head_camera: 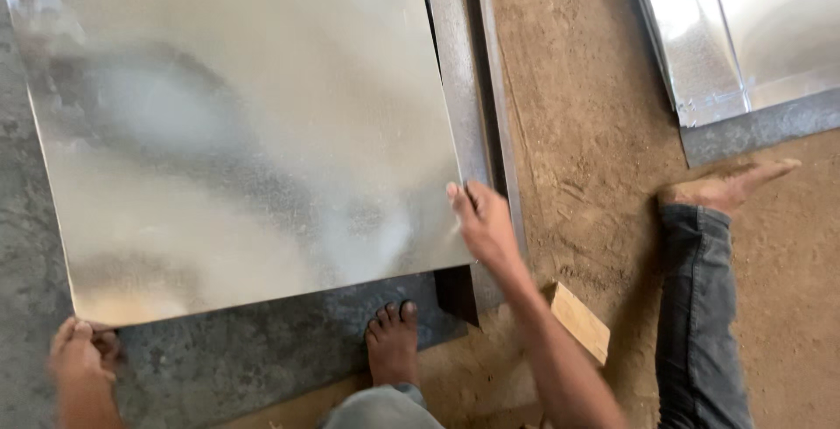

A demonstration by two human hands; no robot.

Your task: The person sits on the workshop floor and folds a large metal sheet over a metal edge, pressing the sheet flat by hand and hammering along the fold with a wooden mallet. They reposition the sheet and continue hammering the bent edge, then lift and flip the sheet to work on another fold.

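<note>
A large shiny galvanised metal sheet (pixel 236 123) lies over a darker metal base (pixel 254 355) on the ground. My left hand (pixel 79 350) grips the sheet's near left corner. Over at the near right edge, my right hand (pixel 481 219) presses on the sheet with thumb and fingers pinching the edge beside an upright steel angle bar (pixel 477 79). My bare foot (pixel 392 341) rests on the dark base just below the sheet.
A small wooden block (pixel 579 320) lies on the sandy floor (pixel 577 132) by my right forearm. My other leg (pixel 700 306) in dark trousers stretches right. More folded shiny sheet metal (pixel 744 35) sits at the top right.
</note>
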